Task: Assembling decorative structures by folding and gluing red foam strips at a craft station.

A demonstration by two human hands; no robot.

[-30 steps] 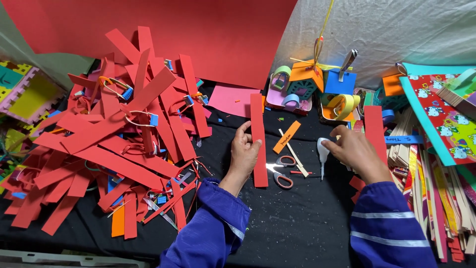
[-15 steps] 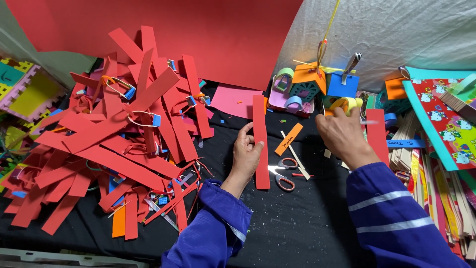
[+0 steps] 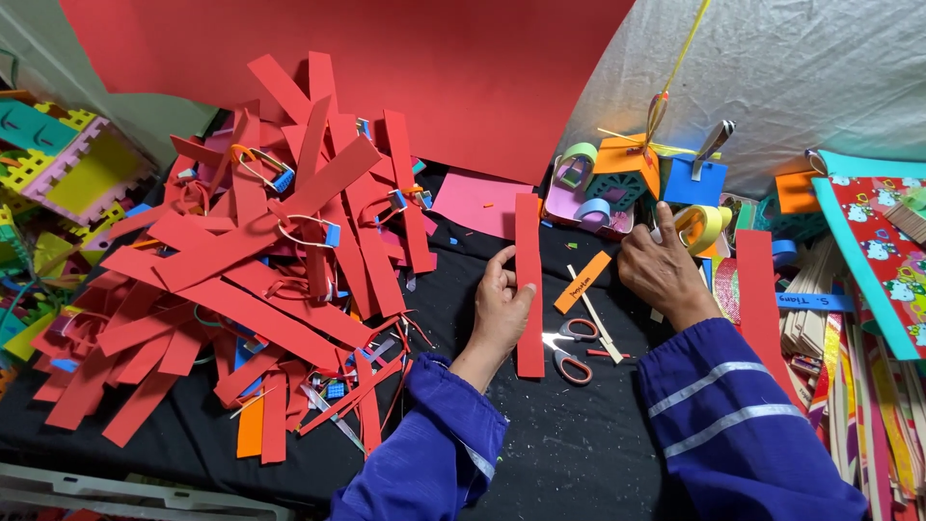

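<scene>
The long red foam strip (image 3: 528, 280) lies flat on the black cloth (image 3: 579, 444), running straight away from the person, just right of the big heap of red strips (image 3: 260, 260). The left hand (image 3: 500, 307) rests on the strip's left edge about midway along, fingers loosely spread and pressing down rather than pinching, which seems to keep the strip from sliding on the cloth.

Right of the strip lies a short orange strip (image 3: 582, 282), tilted, and below that a pair of red-handled scissors (image 3: 569, 349) lies opened beside the strip's near end, close enough to be picked up without shifting the strip. A thin pale stick (image 3: 596, 316) crosses the space between them.

Further right of the strip, the right hand (image 3: 666, 270) is lifted toward a yellow tape roll (image 3: 700, 228), its fingers spread and touching or nearly touching the roll; whether they have closed on it I cannot tell. Beyond the strip's far end sit a pink sheet (image 3: 477, 205) and an orange and teal foam house (image 3: 625, 166). A second red strip (image 3: 762, 299) lies well to the right.
</scene>
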